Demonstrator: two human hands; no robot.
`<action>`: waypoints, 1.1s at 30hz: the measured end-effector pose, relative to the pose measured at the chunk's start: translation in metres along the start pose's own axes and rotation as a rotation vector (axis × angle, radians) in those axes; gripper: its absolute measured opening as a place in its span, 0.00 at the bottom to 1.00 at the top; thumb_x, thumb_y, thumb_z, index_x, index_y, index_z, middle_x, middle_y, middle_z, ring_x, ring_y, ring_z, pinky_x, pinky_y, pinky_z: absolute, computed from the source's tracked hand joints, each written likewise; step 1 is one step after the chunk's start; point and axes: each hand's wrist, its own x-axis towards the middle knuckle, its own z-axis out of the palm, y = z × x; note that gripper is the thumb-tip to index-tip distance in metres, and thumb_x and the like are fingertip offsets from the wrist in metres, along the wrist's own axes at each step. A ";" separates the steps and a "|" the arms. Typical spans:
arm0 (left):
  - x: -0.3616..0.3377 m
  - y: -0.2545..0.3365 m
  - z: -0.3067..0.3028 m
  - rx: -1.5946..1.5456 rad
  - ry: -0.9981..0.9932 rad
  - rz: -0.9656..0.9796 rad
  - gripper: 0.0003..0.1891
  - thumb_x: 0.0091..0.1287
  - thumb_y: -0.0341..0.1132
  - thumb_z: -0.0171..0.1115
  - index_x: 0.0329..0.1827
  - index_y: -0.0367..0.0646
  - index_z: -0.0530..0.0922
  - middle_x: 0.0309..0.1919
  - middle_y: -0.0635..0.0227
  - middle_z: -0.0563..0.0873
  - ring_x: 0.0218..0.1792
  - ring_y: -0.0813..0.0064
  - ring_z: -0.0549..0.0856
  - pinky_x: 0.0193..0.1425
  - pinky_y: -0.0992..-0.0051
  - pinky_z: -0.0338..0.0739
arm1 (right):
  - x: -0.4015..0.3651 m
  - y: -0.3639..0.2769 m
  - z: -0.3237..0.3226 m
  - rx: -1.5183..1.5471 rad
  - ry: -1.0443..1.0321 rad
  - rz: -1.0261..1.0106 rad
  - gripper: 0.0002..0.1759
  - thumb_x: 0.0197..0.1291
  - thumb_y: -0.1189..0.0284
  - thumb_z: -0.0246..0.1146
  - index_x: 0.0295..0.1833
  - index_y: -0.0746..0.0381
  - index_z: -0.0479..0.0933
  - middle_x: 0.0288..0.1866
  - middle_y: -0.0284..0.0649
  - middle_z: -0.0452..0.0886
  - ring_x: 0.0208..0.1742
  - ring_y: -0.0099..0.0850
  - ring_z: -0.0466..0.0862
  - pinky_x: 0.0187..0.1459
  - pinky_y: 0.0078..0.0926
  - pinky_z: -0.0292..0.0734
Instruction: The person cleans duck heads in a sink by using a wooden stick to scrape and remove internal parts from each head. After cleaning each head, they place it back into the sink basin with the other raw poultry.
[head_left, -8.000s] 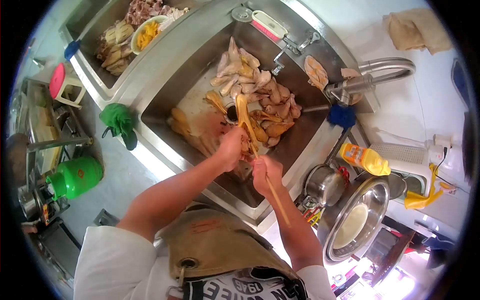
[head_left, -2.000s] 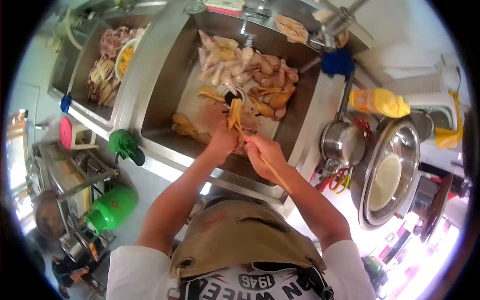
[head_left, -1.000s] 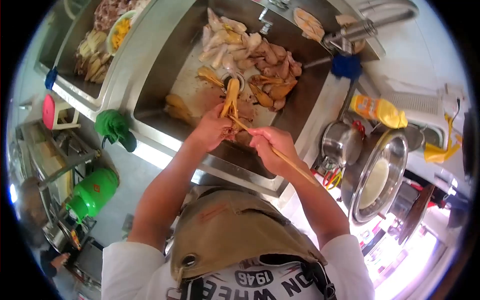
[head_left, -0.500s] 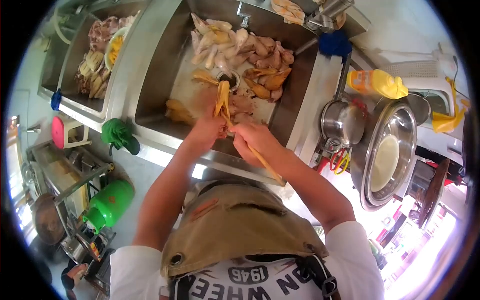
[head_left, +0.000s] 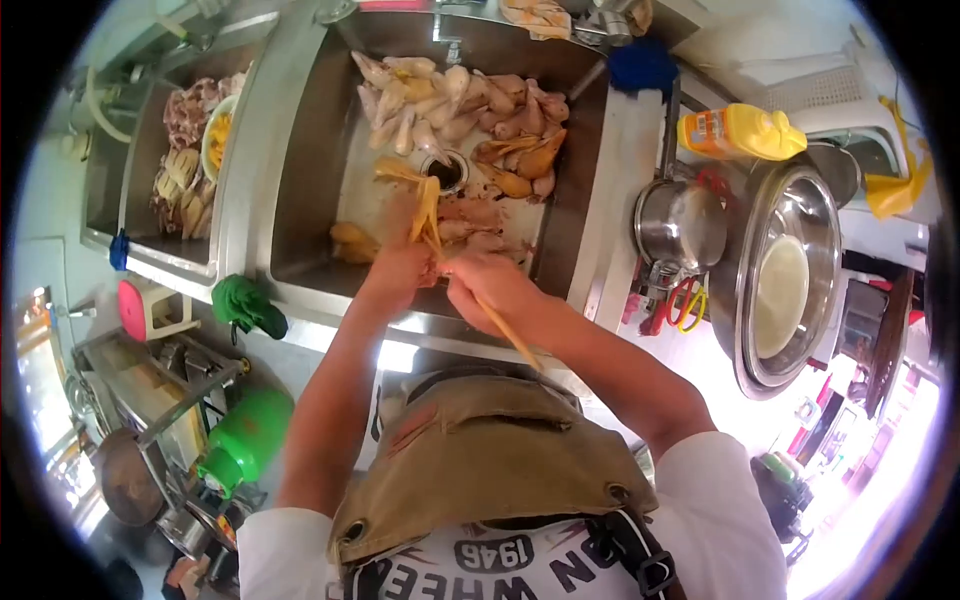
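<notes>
Over a steel sink (head_left: 300,150), my left hand (head_left: 398,272) grips a yellowish piece of poultry (head_left: 428,205) that stands up out of my fist. My right hand (head_left: 483,285) is closed on a thin wooden stick (head_left: 505,337), whose tip touches the meat just beside my left hand. A pile of pale and browned poultry pieces (head_left: 470,110) lies at the back of the sink. More pieces (head_left: 355,242) lie near the drain (head_left: 446,170).
A second basin (head_left: 120,170) at the left holds meat and a bowl of yellow pieces (head_left: 215,140). Right of the sink stand a steel pot (head_left: 680,225), a large steel bowl (head_left: 790,290) and a yellow bottle (head_left: 735,132). A green cloth (head_left: 245,305) hangs at the sink's front edge.
My hands stay together at the sink's near side with the poultry piece and the stick. The stick drew back about a second ago, then closed in again. My head view shifted.
</notes>
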 end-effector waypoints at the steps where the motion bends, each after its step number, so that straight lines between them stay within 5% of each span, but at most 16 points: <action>1: -0.003 0.012 0.008 -0.058 -0.036 -0.030 0.12 0.64 0.26 0.50 0.50 0.45 0.72 0.25 0.71 0.74 0.22 0.81 0.70 0.24 0.80 0.63 | 0.003 0.020 0.006 0.001 0.033 0.011 0.04 0.55 0.76 0.58 0.35 0.66 0.74 0.30 0.53 0.77 0.32 0.53 0.80 0.34 0.48 0.74; 4: -0.004 0.038 0.021 -0.090 -0.006 -0.089 0.18 0.64 0.26 0.50 0.58 0.44 0.71 0.28 0.69 0.75 0.23 0.80 0.71 0.24 0.79 0.65 | 0.017 0.027 0.002 0.003 0.145 -0.008 0.03 0.56 0.77 0.59 0.35 0.66 0.74 0.28 0.51 0.78 0.29 0.52 0.79 0.32 0.44 0.74; 6: 0.001 0.005 0.005 0.020 0.053 0.000 0.21 0.62 0.24 0.52 0.60 0.42 0.70 0.29 0.69 0.75 0.23 0.79 0.72 0.25 0.79 0.67 | 0.003 0.008 -0.006 0.028 0.126 0.031 0.03 0.55 0.78 0.59 0.36 0.65 0.75 0.27 0.50 0.78 0.28 0.51 0.79 0.31 0.42 0.74; 9: -0.003 0.003 -0.012 -0.147 0.157 -0.109 0.23 0.58 0.20 0.53 0.59 0.39 0.70 0.31 0.67 0.77 0.25 0.78 0.74 0.26 0.78 0.68 | -0.010 -0.006 -0.013 0.041 0.095 -0.056 0.10 0.58 0.82 0.58 0.46 0.66 0.76 0.28 0.45 0.76 0.30 0.38 0.79 0.32 0.31 0.73; 12: -0.003 0.041 0.003 -0.370 0.244 -0.298 0.25 0.54 0.16 0.54 0.58 0.36 0.71 0.34 0.65 0.79 0.26 0.77 0.76 0.27 0.79 0.69 | -0.016 -0.013 -0.013 0.143 0.059 0.023 0.12 0.57 0.83 0.58 0.47 0.66 0.75 0.27 0.44 0.76 0.29 0.38 0.78 0.32 0.31 0.73; 18: -0.008 0.046 0.010 -0.440 0.227 -0.297 0.23 0.54 0.17 0.54 0.56 0.36 0.73 0.35 0.63 0.81 0.28 0.76 0.78 0.28 0.78 0.69 | -0.013 -0.010 -0.015 0.087 0.092 -0.029 0.12 0.52 0.78 0.60 0.44 0.64 0.78 0.31 0.51 0.80 0.32 0.47 0.82 0.34 0.40 0.77; 23: -0.010 0.029 0.008 -0.453 0.215 -0.216 0.11 0.57 0.24 0.55 0.43 0.36 0.74 0.31 0.66 0.78 0.28 0.73 0.77 0.30 0.74 0.72 | -0.004 -0.021 -0.025 -0.059 -0.102 -0.060 0.09 0.54 0.74 0.60 0.40 0.67 0.76 0.31 0.48 0.79 0.33 0.47 0.81 0.34 0.43 0.76; 27: -0.005 0.030 0.011 -0.485 0.401 -0.489 0.05 0.59 0.29 0.55 0.36 0.37 0.72 0.30 0.65 0.75 0.31 0.68 0.77 0.36 0.68 0.74 | 0.006 -0.032 -0.023 -0.282 -0.352 -0.061 0.10 0.54 0.70 0.63 0.31 0.67 0.73 0.28 0.48 0.78 0.30 0.48 0.80 0.31 0.44 0.75; 33: -0.007 0.047 0.027 -0.570 0.461 -0.605 0.06 0.62 0.31 0.54 0.37 0.37 0.73 0.32 0.63 0.76 0.36 0.67 0.77 0.42 0.69 0.74 | 0.006 -0.024 -0.017 -0.306 -0.231 -0.283 0.13 0.53 0.68 0.64 0.27 0.66 0.70 0.26 0.48 0.77 0.26 0.48 0.80 0.26 0.44 0.75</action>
